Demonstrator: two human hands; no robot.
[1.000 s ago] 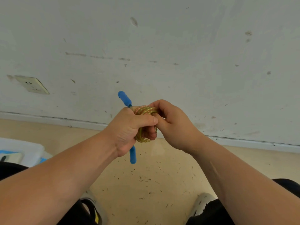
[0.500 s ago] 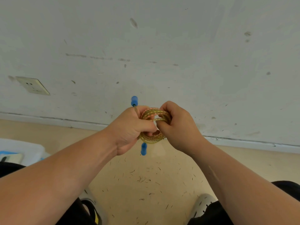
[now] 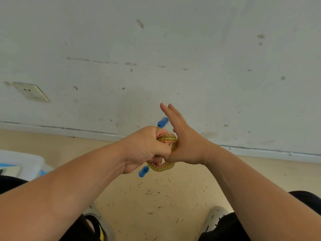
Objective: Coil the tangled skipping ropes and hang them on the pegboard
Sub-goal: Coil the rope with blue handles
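A yellow-green skipping rope with orange flecks (image 3: 166, 139) is wound into a small tight coil held in mid-air in front of the wall. My left hand (image 3: 145, 148) grips the coil, fingers curled round it. One blue handle (image 3: 162, 122) sticks up behind the hands, the other blue handle (image 3: 143, 171) hangs below my left hand. My right hand (image 3: 185, 141) has its fingers straight and pointing up, its palm against the right side of the coil. No pegboard is in view.
A scuffed white wall (image 3: 173, 58) with a socket (image 3: 31, 92) stands ahead, a baseboard under it. A white bin (image 3: 22, 160) sits at the left on the beige floor (image 3: 165, 193). My knees and shoes show at the bottom.
My right hand has let go of the coil and straightened its fingers upward. The coil has shifted a little right, and both blue handles have swung with it.
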